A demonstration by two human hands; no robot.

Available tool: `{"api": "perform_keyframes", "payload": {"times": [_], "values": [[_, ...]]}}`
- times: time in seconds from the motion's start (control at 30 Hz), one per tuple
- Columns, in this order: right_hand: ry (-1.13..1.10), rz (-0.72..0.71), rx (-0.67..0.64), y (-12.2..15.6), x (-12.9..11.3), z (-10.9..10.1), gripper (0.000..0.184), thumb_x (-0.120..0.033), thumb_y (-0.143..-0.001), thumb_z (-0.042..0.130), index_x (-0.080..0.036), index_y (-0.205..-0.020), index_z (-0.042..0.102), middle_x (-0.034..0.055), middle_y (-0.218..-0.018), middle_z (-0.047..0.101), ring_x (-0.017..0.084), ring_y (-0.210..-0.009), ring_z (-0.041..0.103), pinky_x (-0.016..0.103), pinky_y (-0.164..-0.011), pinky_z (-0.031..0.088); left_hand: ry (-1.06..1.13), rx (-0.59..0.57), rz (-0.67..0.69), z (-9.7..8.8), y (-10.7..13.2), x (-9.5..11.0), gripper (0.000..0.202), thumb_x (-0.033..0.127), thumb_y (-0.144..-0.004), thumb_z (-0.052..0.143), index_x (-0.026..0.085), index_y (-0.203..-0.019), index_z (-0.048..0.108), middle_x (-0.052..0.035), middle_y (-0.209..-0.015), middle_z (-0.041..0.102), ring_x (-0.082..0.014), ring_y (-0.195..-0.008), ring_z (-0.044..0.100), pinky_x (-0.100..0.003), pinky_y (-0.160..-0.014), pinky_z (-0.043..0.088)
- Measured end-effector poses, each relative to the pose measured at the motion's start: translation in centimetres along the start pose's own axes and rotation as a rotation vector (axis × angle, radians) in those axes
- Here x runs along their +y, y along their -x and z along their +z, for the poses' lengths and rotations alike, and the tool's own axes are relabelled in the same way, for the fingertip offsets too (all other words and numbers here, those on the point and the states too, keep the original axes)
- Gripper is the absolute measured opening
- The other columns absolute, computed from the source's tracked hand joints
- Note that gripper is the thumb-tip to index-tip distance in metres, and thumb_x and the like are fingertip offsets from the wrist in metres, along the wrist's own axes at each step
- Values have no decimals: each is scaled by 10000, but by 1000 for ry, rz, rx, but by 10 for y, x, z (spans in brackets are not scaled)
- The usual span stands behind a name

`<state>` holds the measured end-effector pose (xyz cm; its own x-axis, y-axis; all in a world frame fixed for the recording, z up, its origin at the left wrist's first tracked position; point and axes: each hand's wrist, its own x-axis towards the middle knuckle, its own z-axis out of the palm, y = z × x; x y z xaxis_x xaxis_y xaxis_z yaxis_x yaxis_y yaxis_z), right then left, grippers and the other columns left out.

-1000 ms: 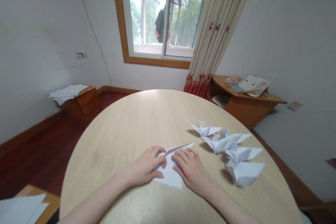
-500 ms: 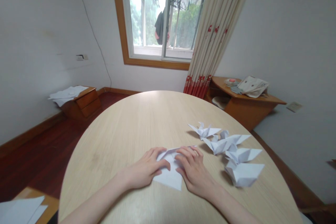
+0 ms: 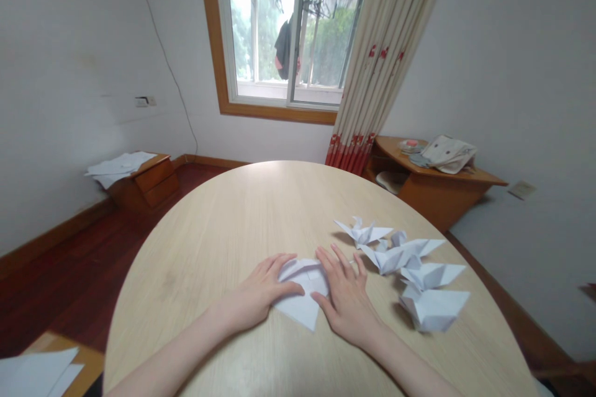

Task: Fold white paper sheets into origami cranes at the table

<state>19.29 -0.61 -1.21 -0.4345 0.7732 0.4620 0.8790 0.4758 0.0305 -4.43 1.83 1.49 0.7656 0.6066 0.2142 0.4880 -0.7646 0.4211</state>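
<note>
Flat on the table between my hands lies a folded sheet of white paper, with crease lines on it and a corner pointing toward me. Its far edge is partly lifted. My left hand grips the paper's left side, thumb on top and fingers curled at the far edge. Over the right side rests my right hand, open, its fingers spread and its thumb touching the sheet. The paper under both hands is partly hidden.
Several folded white paper cranes stand in a row to the right on the round wooden table. Loose white sheets lie at the lower left. A small cabinet and a corner shelf stand beyond the table.
My right hand's fingers have straightened and spread, moving slightly away from me. The paper has turned a little, and its near corner has shifted left.
</note>
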Motion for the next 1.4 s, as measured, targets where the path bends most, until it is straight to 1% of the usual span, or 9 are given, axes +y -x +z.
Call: {"api": "perform_keyframes", "payload": {"times": [0.23, 0.43, 0.53, 0.7, 0.8, 0.87, 1.13, 1.23, 1.4], "values": [[-95, -11, -35, -1, -3, -4, 495, -259, -907, 454, -201, -1394, 387, 134, -1327, 579, 313, -1292, 414, 602, -1070, 66, 114, -19, 3, 0, 0, 6, 577, -114, -707, 406, 247, -1147, 504, -89, -1465, 365, -231, -1352, 340, -438, -1073, 352], [-209, 7, -82, -3, -2, -5, 371, -277, -935, 454, -190, -1292, 501, 142, -1306, 597, 281, -1211, 517, 581, -1063, 120, 224, 9, 38, 3, -1, 6, 657, -52, -789, 408, 235, -1374, 320, -112, -1414, 447, -211, -1317, 400, -435, -1085, 355], [-260, 7, -106, -3, -2, -7, 362, -263, -939, 455, -173, -1284, 514, 150, -1309, 593, 275, -1218, 520, 590, -1074, 142, 199, 8, 56, 4, -2, 7, 694, -37, -805, 416, 242, -1425, 280, -111, -1413, 455, -221, -1317, 401, -443, -1087, 357], [-274, -18, -128, -2, 0, -4, 367, -235, -926, 473, -123, -1268, 544, 162, -1315, 585, 277, -1246, 503, 559, -1092, 276, 16, -74, -9, 13, -3, 9, 685, -78, -764, 398, 135, -1413, 341, -162, -1423, 464, -251, -1321, 410, -440, -1078, 384], [-282, -25, -163, 0, 2, 1, 414, -227, -923, 469, -86, -1310, 517, 192, -1357, 542, 283, -1267, 490, 507, -1038, 413, -114, -138, -28, 19, -4, 10, 671, -90, -740, 395, 102, -1383, 401, -173, -1450, 435, -271, -1345, 392, -438, -1080, 389], [-299, -19, -185, 1, 3, 4, 439, -234, -933, 453, -90, -1346, 494, 187, -1389, 514, 278, -1287, 476, 482, -1027, 443, -184, -163, -48, 21, -4, 11, 656, -76, -739, 410, 94, -1373, 421, -175, -1457, 426, -269, -1354, 386, -419, -1083, 391], [-343, -27, -304, 1, 2, 5, 488, -289, -989, 362, -123, -1448, 368, 136, -1495, 356, 246, -1387, 328, 479, -1117, 342, -272, -108, -134, 23, -7, 21, 431, 182, -960, 383, 69, -1372, 444, -182, -1455, 411, -265, -1339, 406, -400, -1077, 407], [-326, -19, -362, 1, -2, 4, 506, -297, -1000, 325, -122, -1474, 302, 128, -1523, 288, 239, -1412, 262, 483, -1132, 311, -287, -118, -150, 25, -7, 21, 464, 273, -994, 361, 53, -1401, 402, -183, -1475, 367, -270, -1364, 356, -407, -1096, 379], [-243, 38, -404, 3, -8, 5, 523, -324, -1008, 288, -192, -1507, 207, 89, -1549, 235, 268, -1432, 180, 545, -1141, 243, -249, -107, -107, 31, -5, 12, 553, 387, -1015, 305, 49, -1452, 299, -175, -1523, 263, -259, -1415, 230, -405, -1141, 302]]}}
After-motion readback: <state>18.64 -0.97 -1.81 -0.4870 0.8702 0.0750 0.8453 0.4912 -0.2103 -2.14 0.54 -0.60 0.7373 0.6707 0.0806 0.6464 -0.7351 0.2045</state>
